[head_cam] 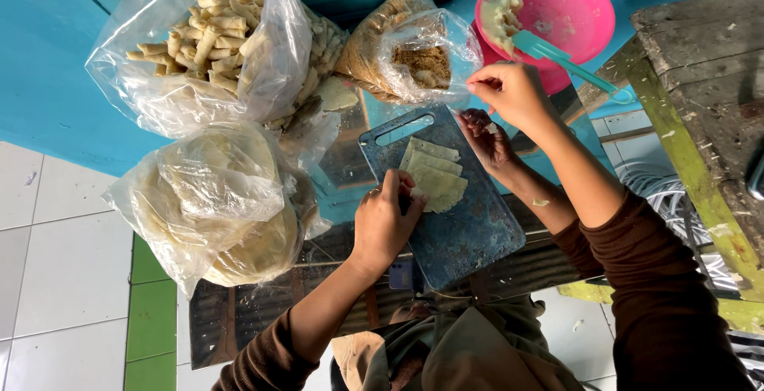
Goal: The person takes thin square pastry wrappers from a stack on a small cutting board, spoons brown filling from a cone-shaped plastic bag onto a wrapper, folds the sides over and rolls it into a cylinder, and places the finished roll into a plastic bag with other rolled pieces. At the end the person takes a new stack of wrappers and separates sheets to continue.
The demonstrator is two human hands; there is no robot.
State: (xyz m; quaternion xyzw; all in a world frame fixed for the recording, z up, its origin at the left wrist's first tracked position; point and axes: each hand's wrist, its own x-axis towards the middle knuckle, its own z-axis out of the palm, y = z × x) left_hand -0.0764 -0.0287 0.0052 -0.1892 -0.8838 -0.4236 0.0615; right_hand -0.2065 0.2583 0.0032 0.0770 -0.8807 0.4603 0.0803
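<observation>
A dark blue, scuffed cutting board (458, 224) is being seen against a bright turquoise painted surface (48, 56). Pale cream-yellow wrapper sheets (436, 174) are being shown on the board. Beige-golden rolled pastries (211, 37) are being displayed inside a clear plastic bag (263, 80), and pale yellowish round sheets (255, 248) are being shown in a second see-through bag. Brown crumbs (424, 64) are being seen in a third clear bag. A hot pink bowl (569, 9) is being smeared with pale yellow filling (500, 18), and a teal spatula (549, 50) is being shown in it. Dark brown sleeves (660, 303) are being worn. White floor tiles (56, 279) are being interrupted by green ones (151, 311). A grey weathered wooden bench (708, 80) is being edged in yellow-green.
</observation>
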